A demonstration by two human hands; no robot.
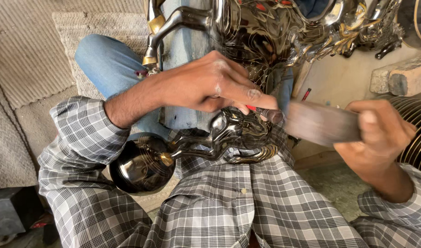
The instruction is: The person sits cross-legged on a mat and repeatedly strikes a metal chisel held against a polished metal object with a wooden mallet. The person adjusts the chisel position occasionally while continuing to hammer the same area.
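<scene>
Head view: your left hand pinches a small chisel on the dark metal figurine; right hand grips the wooden mallet. A glancing blow could likely skid the chisel.

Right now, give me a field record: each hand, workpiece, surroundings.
left hand: pinches a thin punch, tip against the workpiece
right hand: grips a wooden mallet, motion-blurred, by the punch's end
workpiece: dark shiny metal horse figure across the lap
behind: larger metal horse
clothing: checked shirt, jeans
</scene>
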